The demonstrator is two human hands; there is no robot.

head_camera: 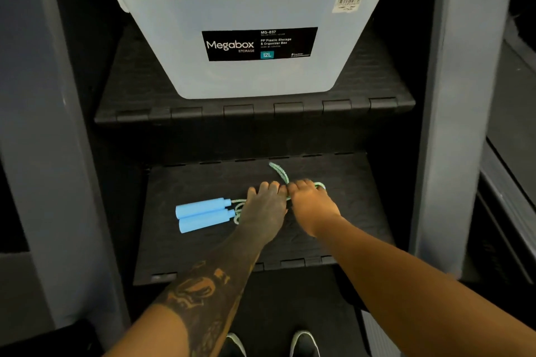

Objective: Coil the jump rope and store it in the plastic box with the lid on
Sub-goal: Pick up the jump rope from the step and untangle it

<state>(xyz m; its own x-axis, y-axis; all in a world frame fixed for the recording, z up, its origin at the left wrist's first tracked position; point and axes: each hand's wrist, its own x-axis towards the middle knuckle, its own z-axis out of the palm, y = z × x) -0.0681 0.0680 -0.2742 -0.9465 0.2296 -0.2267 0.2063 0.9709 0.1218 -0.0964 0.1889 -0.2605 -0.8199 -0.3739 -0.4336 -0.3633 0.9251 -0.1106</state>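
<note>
The jump rope lies on the lower black shelf (348, 182). Its two light blue handles (203, 214) rest side by side at the left, pointing right. The pale green cord (279, 172) runs from them under my hands, and a loop sticks out toward the back. My left hand (265, 211) lies over the cord just right of the handles, fingers closed down on it. My right hand (311, 203) touches it at the fingertips and grips the cord bundle. A clear plastic box (249, 9) with a black Megabox label stands on the upper shelf, open-topped; no lid is in view.
Grey uprights (452, 95) frame the shelf unit on both sides. The upper shelf edge (255, 111) overhangs the back of the lower shelf. My shoes (304, 342) show at the bottom on a dark floor.
</note>
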